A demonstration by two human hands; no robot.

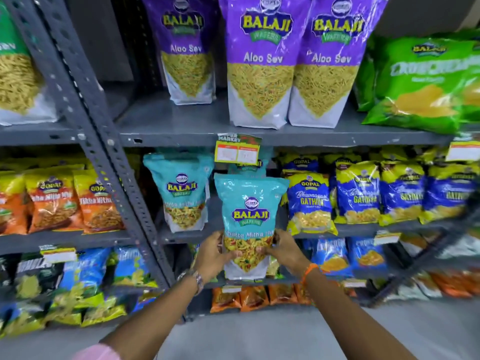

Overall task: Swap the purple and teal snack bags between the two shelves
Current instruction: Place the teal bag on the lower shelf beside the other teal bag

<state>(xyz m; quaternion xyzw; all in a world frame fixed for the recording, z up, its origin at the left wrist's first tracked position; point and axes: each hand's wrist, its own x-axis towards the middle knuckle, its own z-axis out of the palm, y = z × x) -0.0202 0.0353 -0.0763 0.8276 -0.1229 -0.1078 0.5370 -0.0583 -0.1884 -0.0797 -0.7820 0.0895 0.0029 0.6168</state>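
I hold a teal Balaji snack bag upright in front of the middle shelf, out past its front edge. My left hand grips its lower left side and my right hand its lower right side. A second teal bag stands on that shelf to the left, and the top of another teal bag shows behind the held one. Three purple Aloo Sev bags stand upright on the upper shelf.
Green snack bags lie at the right of the upper shelf. Blue and yellow Gathiya bags fill the middle shelf to the right. A slotted grey upright separates the left bay with orange bags. A price tag hangs from the upper shelf edge.
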